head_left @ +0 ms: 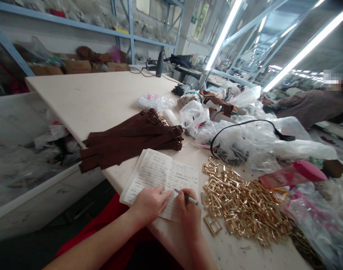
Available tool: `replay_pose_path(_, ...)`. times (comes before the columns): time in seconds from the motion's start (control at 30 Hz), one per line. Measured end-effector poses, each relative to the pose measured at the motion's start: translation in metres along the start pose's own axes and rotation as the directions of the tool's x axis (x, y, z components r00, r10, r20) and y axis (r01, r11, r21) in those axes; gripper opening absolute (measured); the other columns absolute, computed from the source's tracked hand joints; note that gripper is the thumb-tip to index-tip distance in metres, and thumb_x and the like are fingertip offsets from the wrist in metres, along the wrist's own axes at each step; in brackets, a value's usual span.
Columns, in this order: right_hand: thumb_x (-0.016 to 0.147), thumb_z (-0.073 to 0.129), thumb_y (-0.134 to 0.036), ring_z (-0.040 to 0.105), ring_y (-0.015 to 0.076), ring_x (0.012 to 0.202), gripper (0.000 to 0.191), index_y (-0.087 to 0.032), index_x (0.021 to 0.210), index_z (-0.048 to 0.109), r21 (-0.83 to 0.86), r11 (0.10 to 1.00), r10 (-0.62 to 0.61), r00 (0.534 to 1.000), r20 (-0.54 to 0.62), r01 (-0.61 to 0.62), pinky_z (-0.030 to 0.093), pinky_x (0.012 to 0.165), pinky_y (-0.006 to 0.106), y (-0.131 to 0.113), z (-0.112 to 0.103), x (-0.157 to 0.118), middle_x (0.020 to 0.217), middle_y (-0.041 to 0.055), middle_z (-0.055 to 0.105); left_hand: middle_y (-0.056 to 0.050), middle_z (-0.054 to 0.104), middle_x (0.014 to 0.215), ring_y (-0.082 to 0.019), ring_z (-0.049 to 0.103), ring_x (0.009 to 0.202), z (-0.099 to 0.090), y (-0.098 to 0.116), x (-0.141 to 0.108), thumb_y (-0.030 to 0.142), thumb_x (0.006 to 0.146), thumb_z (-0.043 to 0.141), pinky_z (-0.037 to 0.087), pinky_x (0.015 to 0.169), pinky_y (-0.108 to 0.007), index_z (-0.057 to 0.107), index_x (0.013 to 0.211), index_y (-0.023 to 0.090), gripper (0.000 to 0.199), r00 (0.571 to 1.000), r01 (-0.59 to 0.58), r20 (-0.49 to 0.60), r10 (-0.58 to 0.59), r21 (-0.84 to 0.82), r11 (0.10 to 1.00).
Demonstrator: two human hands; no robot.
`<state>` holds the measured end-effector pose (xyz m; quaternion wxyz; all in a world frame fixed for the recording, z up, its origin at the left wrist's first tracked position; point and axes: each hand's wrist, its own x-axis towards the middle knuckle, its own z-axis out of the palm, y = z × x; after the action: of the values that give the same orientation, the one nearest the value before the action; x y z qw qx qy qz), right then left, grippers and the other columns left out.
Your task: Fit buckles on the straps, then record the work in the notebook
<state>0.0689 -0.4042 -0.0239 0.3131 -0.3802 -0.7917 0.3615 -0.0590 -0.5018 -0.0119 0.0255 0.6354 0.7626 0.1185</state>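
Note:
An open notebook (151, 170) with handwritten lines lies at the near edge of the table. My left hand (151, 203) rests flat across the lower part of its pages, fingers loosely extended and holding nothing. In my right hand (188, 212) a pen (190, 200) is pinched, its tip close to the right page. Right beside that hand spreads a heap of gold metal buckles (244, 206). Beyond the notebook lie stacked dark brown straps (132, 140), with metal pieces at their right ends.
Clear plastic bags (252, 138) crowd the table's right side, along with a black strap (241, 123) and a pink pouch-like item (295, 174). At the far edge stands a dark upright tool (159, 63) with a cord. A white bin (25, 202) is at left; another person (309, 105) is at right.

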Motion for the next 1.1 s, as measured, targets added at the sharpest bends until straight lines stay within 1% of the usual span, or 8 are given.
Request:
replay_pose_path(0.13,0.085,0.044,-0.03,0.055,0.0138,0.06,0.016,-0.02,0.077,0.053,0.003,0.999,0.034,0.999,0.01,-0.034,0.043,0.056,0.023,0.0024,0.0002,-0.001,0.065,-0.0017,0.058,-0.004,0.059,0.079,-0.017,0.053,0.06,-0.0019,0.0006,-0.0004,0.034,0.09,0.036,0.034,0.053,-0.027,0.059,0.11,0.025,0.031,0.999,0.01,0.03,-0.01,-0.002,1.0)
replay_pose_path(0.23,0.085,0.044,-0.03,0.054,0.0137,0.059,0.016,-0.02,0.077,0.053,0.009,1.0,0.021,1.0,-0.001,-0.021,0.043,0.057,0.023,0.004,0.0016,-0.0009,0.064,-0.0019,0.057,-0.004,0.059,0.079,-0.018,0.053,0.061,-0.0006,0.0008,-0.0005,0.035,0.091,0.034,0.033,0.053,-0.027,0.058,0.111,0.026,0.033,0.999,0.018,0.04,-0.018,0.0,1.0)
replay_pose_path(0.37,0.085,0.045,-0.03,0.054,0.014,0.059,0.016,-0.02,0.076,0.054,0.027,1.0,-0.002,1.0,-0.004,0.002,0.043,0.056,0.024,0.0039,0.0026,-0.0006,0.064,-0.0016,0.057,-0.004,0.059,0.08,-0.019,0.054,0.06,0.002,0.0001,-0.0006,0.036,0.091,0.032,0.033,0.053,-0.029,0.058,0.112,0.027,0.035,0.999,0.019,0.039,-0.019,0.011,1.0)
replay_pose_path(0.6,0.085,0.044,-0.03,0.052,0.0134,0.057,0.016,-0.02,0.076,0.053,-0.008,1.0,0.006,1.0,-0.002,-0.006,0.043,0.055,0.023,0.0037,0.0023,-0.0008,0.063,-0.0018,0.056,-0.004,0.059,0.079,-0.019,0.053,0.06,0.0012,0.0,-0.0003,0.034,0.091,0.033,0.032,0.052,-0.029,0.059,0.111,0.027,0.033,0.999,0.011,0.033,-0.012,0.009,1.0)
replay_pose_path(0.87,0.085,0.044,-0.029,0.052,0.0131,0.057,0.016,-0.02,0.075,0.053,0.01,1.0,-0.024,1.0,-0.003,0.024,0.043,0.055,0.023,0.005,0.0014,-0.0001,0.063,-0.002,0.056,-0.004,0.058,0.077,-0.017,0.053,0.061,0.0013,0.0005,0.0008,0.034,0.091,0.033,0.031,0.053,-0.027,0.06,0.109,0.026,0.033,0.999,0.01,0.039,-0.01,0.004,1.0)
replay_pose_path(1.1,0.085,0.044,-0.03,0.053,0.013,0.057,0.018,-0.02,0.075,0.054,-0.002,1.0,-0.014,1.0,-0.012,0.014,0.043,0.054,0.022,0.0052,0.002,0.0008,0.062,-0.002,0.057,-0.004,0.058,0.078,-0.017,0.052,0.062,0.0029,0.0005,-0.0006,0.034,0.091,0.032,0.031,0.054,-0.027,0.059,0.109,0.026,0.033,0.999,0.021,0.033,-0.021,0.001,1.0)
